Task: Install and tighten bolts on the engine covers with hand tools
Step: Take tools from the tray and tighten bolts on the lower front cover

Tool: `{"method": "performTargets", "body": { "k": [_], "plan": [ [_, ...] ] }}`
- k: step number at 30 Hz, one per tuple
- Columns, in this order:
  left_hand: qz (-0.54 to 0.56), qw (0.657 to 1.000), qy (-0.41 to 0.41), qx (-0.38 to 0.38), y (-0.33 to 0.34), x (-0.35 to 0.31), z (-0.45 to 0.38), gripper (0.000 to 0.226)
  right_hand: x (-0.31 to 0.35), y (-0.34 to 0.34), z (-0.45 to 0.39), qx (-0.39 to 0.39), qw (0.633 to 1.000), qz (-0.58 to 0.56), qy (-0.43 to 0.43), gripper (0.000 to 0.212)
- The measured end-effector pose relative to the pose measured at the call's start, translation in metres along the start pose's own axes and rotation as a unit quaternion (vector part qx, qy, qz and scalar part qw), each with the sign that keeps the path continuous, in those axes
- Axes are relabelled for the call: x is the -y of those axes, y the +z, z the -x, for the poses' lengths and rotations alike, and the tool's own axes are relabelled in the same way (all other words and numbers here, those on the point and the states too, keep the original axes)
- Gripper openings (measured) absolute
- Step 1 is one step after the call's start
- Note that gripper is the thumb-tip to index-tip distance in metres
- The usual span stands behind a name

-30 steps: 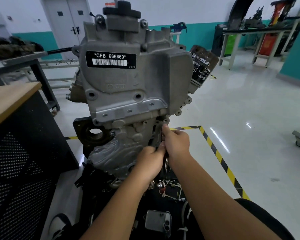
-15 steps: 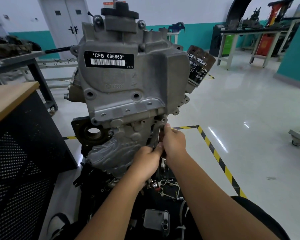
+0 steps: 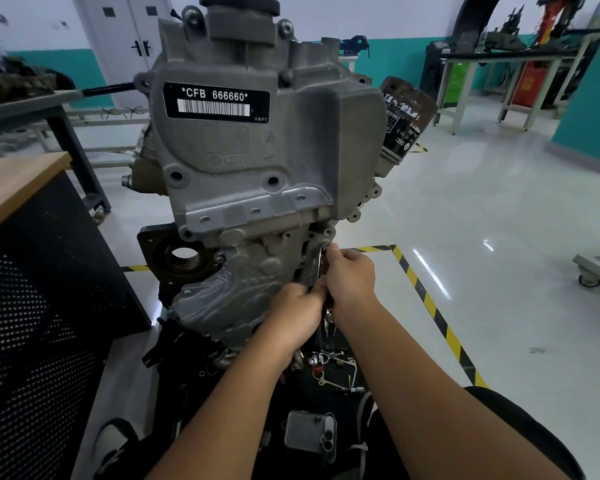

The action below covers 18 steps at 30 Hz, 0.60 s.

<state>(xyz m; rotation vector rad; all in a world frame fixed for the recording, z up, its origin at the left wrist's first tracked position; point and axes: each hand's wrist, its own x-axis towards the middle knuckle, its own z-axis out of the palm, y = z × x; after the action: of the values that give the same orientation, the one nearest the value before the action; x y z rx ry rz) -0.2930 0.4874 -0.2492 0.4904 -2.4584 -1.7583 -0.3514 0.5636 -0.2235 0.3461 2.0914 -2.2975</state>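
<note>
- Steel wrench stands nearly upright at the lower right edge of the engine, its head up at a bolt boss just under the upper cover, its handle running down between both hands.
- Right hand curls round the upper shank, fingertip reaching the head; left hand grips the lower end. Both are closed on the tool.
- Long axis: near vertical, leaning slightly left toward the bottom.
- To do this well, I judge: keep the head square and fully seated on the bolt, press it in with the right, swing with the left in short arcs, and avoid slipping against the lower cover.
- The bolt itself is hidden behind the fingers.
</note>
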Motion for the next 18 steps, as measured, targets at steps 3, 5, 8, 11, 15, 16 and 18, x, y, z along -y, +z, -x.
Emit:
{"method": "performTargets", "body": {
  "k": [3, 5, 8, 11, 15, 16, 18],
  "plan": [
    [-0.002, 1.0, -0.007, -0.004, -0.0003, 0.001, -0.0014, 0.06, 0.0001, -0.0014, 0.0, 0.003, 1.0, -0.021, 0.021, 0.042],
    [-0.007, 1.0, -0.008, 0.0, -0.0011, 0.0012, -0.0025, 0.061, 0.0007, -0.0005, 0.0007, 0.007, 1.0, -0.015, 0.02, 0.042],
    [-0.01, 1.0, -0.012, 0.002, -0.0027, 0.0004, -0.0016, 0.063, 0.0012, 0.0018, 0.0005, 0.01, 1.0, 0.009, 0.004, 0.044],
    [-0.017, 1.0, -0.021, 0.001, -0.0044, -0.0004, -0.0009, 0.065, 0.0017, 0.0018, 0.0022, 0.015, 1.0, 0.013, 0.011, 0.047],
    [-0.014, 1.0, -0.02, -0.007, -0.0063, 0.0012, -0.0015, 0.063, 0.001, 0.0028, 0.0017, 0.005, 1.0, 0.013, 0.006, 0.045],
    [-0.018, 1.0, -0.019, -0.011, -0.0067, 0.0023, -0.0016, 0.061, 0.0008, 0.0025, 0.0009, 0.004, 1.0, 0.002, 0.013, 0.047],
    [-0.025, 0.999, -0.016, -0.013, -0.007, 0.0032, -0.0019, 0.063, 0.0007, 0.0012, 0.0003, 0.014, 0.999, -0.015, 0.029, 0.046]
  ]
}}
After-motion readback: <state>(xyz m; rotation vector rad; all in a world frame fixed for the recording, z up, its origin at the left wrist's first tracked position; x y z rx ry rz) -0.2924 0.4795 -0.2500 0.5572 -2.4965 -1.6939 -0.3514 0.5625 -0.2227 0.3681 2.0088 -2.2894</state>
